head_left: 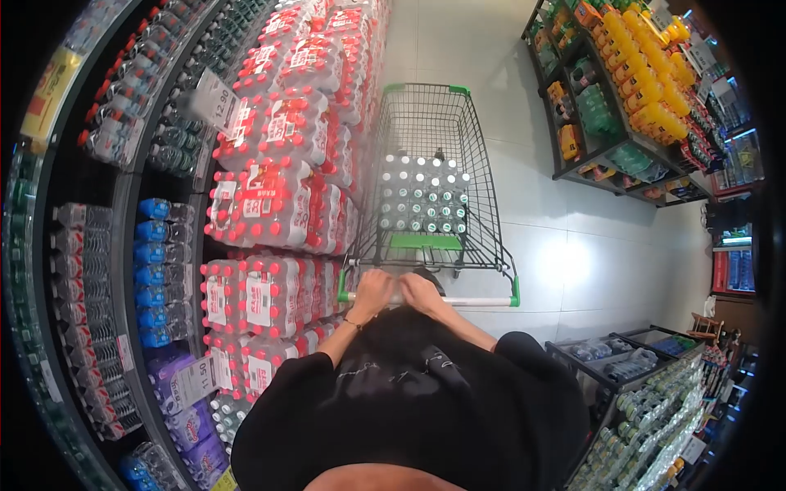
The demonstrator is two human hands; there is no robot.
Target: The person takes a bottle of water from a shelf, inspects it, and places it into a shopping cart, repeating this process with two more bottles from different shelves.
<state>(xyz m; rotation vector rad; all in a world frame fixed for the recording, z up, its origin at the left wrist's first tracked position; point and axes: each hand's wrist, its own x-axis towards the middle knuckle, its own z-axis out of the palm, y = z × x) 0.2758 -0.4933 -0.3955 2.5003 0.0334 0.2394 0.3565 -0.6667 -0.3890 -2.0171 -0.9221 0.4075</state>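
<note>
A wire shopping cart (483, 176) with green corner pieces stands in front of me. My left hand (374, 293) is closed at the left half of its pale handle bar (479, 301). Close beside it, my right hand (419, 292) is closed at the same bar, and the fingertips of both nearly meet. Something pale and translucent may show between them, too small to make out. In the cart stand rows of clear bottles (420, 195) with white and green-marked caps, behind a green flap (426, 241).
Close on the left rise stacked packs of red-capped water bottles (274, 204), beside shelves of bottles (155, 270) with price signs (217, 102). Pale tiled floor (524, 237) runs ahead and right. A rack of orange drinks (643, 74) and bottle crates (639, 425) stand on the right.
</note>
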